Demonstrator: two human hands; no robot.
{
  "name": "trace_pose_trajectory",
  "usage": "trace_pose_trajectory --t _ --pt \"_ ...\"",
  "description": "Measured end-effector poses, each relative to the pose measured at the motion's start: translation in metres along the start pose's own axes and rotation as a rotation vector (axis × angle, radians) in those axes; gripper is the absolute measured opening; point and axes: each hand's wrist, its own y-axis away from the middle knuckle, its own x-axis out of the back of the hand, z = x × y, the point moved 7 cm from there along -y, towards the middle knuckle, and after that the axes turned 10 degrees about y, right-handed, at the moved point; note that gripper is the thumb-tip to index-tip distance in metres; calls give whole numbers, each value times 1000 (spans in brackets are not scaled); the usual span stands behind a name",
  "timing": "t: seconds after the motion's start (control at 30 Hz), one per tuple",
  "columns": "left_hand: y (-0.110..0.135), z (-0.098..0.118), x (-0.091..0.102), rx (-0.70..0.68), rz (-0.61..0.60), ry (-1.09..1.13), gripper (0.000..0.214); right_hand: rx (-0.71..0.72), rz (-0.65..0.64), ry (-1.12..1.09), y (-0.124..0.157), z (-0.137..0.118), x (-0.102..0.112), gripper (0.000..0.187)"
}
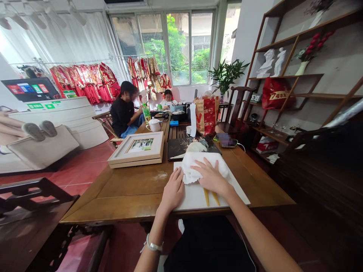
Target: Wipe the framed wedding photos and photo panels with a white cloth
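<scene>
A white flat board lies on the wooden table in front of me. My left hand rests flat on the board's left edge, fingers stretched out. My right hand presses flat on a white cloth that lies on the board, fingers spread. Two yellow strips show on the board just below my right hand.
A stack of framed pictures and a dark picture panel lie beyond the board. A phone, a red gift bag, a teapot and bottles stand farther back. Two people sit at the far end. Shelves line the right wall.
</scene>
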Motion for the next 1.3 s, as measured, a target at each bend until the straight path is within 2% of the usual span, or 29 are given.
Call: trace_pose_trajectory --t 0.17,0.27,0.33,0.43,0.63,0.73,0.83,0.93,1.03,1.23,1.3 --pt "1 5 1 -5 -15 20 45 136 47 22 59 -24 -1 85" --pt "1 5 2 20 -14 23 45 199 32 -23 95 -23 4 91" --pt "1 3 1 40 -11 16 45 196 17 -53 104 -16 6 91" --pt "0 1 1 48 1 5 45 133 22 -90 90 2 7 84" --pt "0 -1 0 11 1 -7 44 -22 15 -182 13 33 9 66" --pt "0 0 1 10 20 5 42 -38 -9 -205 -21 23 15 57" --pt "0 2 3 11 35 14 43 0 -16 -214 -40 -6 18 53" --pt "0 3 4 11 46 12 43 37 -16 -223 -44 -30 14 54" --pt "0 4 4 5 44 2 44 17 4 -219 -38 -30 10 55" --pt "1 2 1 4 18 0 44 -155 30 -159 -13 30 10 55" --pt "1 0 0 8 12 2 44 -203 41 -138 -4 43 9 57"
